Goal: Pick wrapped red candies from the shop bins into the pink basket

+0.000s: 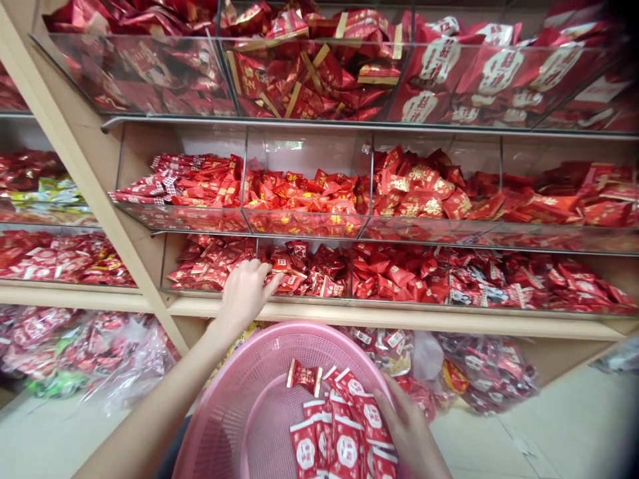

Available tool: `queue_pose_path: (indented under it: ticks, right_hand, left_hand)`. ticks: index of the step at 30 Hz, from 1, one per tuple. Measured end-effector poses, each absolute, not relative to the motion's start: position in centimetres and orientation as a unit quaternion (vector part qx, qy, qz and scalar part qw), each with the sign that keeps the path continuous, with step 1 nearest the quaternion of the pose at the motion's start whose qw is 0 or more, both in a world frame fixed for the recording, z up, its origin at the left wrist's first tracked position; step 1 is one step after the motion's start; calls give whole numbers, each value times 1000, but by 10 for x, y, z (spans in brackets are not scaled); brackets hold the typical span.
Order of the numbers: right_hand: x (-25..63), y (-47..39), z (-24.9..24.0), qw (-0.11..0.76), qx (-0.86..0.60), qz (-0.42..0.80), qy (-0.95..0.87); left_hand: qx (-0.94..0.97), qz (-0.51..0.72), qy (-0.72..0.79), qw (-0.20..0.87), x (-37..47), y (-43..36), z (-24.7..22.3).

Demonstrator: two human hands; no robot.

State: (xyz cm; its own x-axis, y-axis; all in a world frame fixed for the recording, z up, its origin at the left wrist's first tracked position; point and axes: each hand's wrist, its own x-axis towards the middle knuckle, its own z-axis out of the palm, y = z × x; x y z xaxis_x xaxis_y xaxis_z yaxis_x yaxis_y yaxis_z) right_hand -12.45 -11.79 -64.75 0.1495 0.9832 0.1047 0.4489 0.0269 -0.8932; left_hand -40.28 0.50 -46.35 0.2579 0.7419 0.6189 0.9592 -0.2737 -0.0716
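My left hand reaches over the front of the lowest shelf, at a bin of small red snack packets. Its fingers bend down toward the packets, and their tips are hidden. The thumb sticks out to the right, apart from the fingers, and nothing shows in the hand. Below, my right hand grips the right rim of a pink plastic basket. Several red-and-white packets lie on the right side of the basket, with one darker red packet with gold ends beside them.
Clear dividers split the middle shelf and upper shelf into bins of red packets. A wooden ledge runs along the lowest shelf, just beyond the basket. Clear bags of packets lie underneath. A slanting wooden post stands left.
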Motion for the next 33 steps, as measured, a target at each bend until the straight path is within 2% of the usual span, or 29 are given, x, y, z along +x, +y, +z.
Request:
queue_pose_path:
  ticks: [3, 6, 9, 12, 15, 17, 19, 23, 26, 33]
  right_hand:
    - [-124, -116, -645, 432, -623, 317, -570]
    - [-126, -115, -639, 425, -627, 326, -566]
    - [-127, -115, -632, 425, -628, 326, -565]
    - [-124, -114, -626, 427, -617, 323, -577]
    - [-119, -106, -610, 358, -640, 298, -611]
    - [-122, -95, -587, 279, -678, 237, -637]
    - [-135, -77, -554, 237, -683, 170, -669]
    - [-185, -19, -482, 257, -555, 74, -788]
    - [-220, 39, -451, 245, -511, 34, -823]
    - [-246, 143, -455, 222, -589, 47, -776]
  left_hand:
    - [-745, -320, -580, 81, -418, -13, -488]
    - [-742, -279, -593, -141, -442, -22, -522]
    - [-724, -236, -508, -403, -462, -21, -544]
    - [-677, -210, -426, -563, -469, -15, -551]
    - [-676, -201, -398, -587, -469, -6, -551]
    - [-688, -196, -393, -578, -470, 1, -553]
    - [-691, -191, -389, -578, -472, 5, -555]
    - [-686, -202, -386, -582, -473, 4, -553]
    - [-681, -207, -394, -581, -472, -1, -548]
    - [-674, -229, -430, -555, -478, 0, -559]
